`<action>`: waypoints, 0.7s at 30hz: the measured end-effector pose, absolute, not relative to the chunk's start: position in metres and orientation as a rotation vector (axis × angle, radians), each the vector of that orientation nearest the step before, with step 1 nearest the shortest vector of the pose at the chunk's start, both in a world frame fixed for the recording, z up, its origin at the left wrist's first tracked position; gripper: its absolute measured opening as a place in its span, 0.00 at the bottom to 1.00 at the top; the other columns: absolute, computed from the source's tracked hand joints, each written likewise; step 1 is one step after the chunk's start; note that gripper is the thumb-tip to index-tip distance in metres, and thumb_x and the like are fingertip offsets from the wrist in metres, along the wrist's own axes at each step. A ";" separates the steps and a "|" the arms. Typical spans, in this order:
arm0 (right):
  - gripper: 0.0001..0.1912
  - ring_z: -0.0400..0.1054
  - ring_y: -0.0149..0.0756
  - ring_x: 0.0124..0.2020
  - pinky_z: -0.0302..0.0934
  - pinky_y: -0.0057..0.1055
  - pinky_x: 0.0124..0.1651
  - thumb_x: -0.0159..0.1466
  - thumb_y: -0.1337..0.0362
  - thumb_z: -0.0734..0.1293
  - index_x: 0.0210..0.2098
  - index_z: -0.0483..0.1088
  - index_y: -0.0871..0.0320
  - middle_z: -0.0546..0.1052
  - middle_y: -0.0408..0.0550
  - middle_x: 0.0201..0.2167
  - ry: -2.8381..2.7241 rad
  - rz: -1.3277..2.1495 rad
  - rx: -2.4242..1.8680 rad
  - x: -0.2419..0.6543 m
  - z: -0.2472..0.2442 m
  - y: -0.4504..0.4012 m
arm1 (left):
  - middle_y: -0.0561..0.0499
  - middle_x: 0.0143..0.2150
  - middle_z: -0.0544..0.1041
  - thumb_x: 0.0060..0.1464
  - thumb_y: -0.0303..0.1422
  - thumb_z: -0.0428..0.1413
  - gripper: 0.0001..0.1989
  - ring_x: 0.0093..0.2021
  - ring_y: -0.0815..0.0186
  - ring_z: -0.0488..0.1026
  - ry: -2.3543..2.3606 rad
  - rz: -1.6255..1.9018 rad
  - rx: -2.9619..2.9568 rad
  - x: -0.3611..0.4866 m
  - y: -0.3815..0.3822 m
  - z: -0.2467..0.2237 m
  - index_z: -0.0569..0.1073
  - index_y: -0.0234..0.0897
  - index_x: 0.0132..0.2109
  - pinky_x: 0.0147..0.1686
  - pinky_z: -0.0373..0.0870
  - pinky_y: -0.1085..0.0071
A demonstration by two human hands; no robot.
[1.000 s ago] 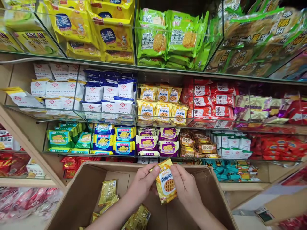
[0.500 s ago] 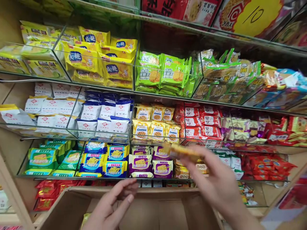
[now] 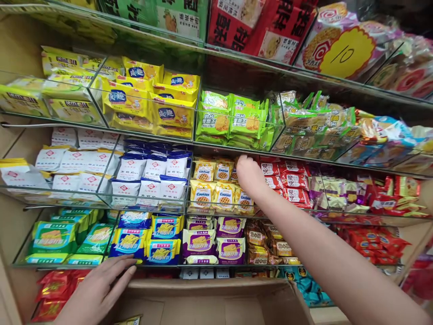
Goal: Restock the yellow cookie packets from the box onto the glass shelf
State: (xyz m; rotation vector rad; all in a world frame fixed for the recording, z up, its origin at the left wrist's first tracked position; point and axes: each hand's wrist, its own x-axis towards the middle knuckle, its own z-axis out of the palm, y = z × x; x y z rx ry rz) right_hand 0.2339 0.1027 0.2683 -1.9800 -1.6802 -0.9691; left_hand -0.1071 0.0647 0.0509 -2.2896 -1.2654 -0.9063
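My right hand (image 3: 250, 177) reaches into the middle shelf, at the right end of the yellow "Cookies" packets (image 3: 224, 195), next to the red packets (image 3: 296, 181). Its fingers curl away from me, and what they hold, if anything, is hidden. My left hand (image 3: 101, 286) is open, its fingers stretched out near the lower shelf's front edge, just below the blue and yellow biscuit packets (image 3: 130, 234). Beneath both arms stands a cardboard box (image 3: 209, 307), with part of a yellowish packet (image 3: 130, 320) showing at its bottom left.
Glass dividers and front panels (image 3: 195, 122) split the shelves into compartments. Purple soda biscuit packets (image 3: 231, 243) lie on the lower shelf. Green biscuit packets (image 3: 245, 117) fill part of the shelf above. A yellow price tag (image 3: 348, 53) reading 10 hangs at upper right.
My right hand has gone from above the box, where it held a yellowish packet, up and forward into the cookie compartment. My left hand has moved left and opened out. The view has shifted slightly.
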 end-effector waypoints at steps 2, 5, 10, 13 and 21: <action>0.16 0.70 0.43 0.37 0.64 0.31 0.35 0.56 0.79 0.54 0.44 0.61 0.74 0.72 0.64 0.36 -1.727 -0.911 -2.017 0.239 0.271 0.116 | 0.54 0.38 0.78 0.55 0.44 0.44 0.18 0.38 0.64 0.75 -1.296 -0.864 -2.303 -0.106 0.062 0.048 0.74 0.42 0.38 0.40 0.71 0.71; 0.14 0.70 0.41 0.39 0.62 0.29 0.39 0.55 0.79 0.56 0.40 0.65 0.71 0.73 0.63 0.37 -1.828 -0.863 -2.034 0.247 0.276 0.130 | 0.55 0.38 0.78 0.55 0.44 0.44 0.17 0.38 0.64 0.74 -1.357 -0.818 -2.323 -0.105 0.060 0.045 0.74 0.42 0.37 0.40 0.70 0.71; 0.15 0.68 0.45 0.42 0.62 0.34 0.41 0.57 0.78 0.55 0.41 0.67 0.69 0.73 0.63 0.38 -1.859 -0.856 -2.058 0.241 0.280 0.126 | 0.55 0.37 0.78 0.55 0.44 0.44 0.17 0.38 0.64 0.74 -1.405 -0.810 -2.334 -0.105 0.059 0.043 0.74 0.43 0.37 0.40 0.68 0.71; 0.16 0.67 0.52 0.44 0.63 0.39 0.38 0.58 0.77 0.53 0.41 0.68 0.69 0.71 0.68 0.41 -1.819 -0.845 -2.097 0.235 0.277 0.126 | 0.55 0.37 0.78 0.55 0.44 0.44 0.17 0.38 0.64 0.74 -1.398 -0.827 -2.333 -0.105 0.058 0.043 0.74 0.42 0.36 0.39 0.68 0.71; 0.18 0.70 0.44 0.39 0.63 0.32 0.37 0.56 0.77 0.57 0.47 0.61 0.68 0.72 0.64 0.38 -1.852 -0.706 -2.100 0.246 0.269 0.145 | 0.55 0.35 0.79 0.55 0.43 0.44 0.16 0.36 0.65 0.74 -1.372 -0.833 -2.326 -0.104 0.056 0.043 0.74 0.42 0.35 0.38 0.69 0.72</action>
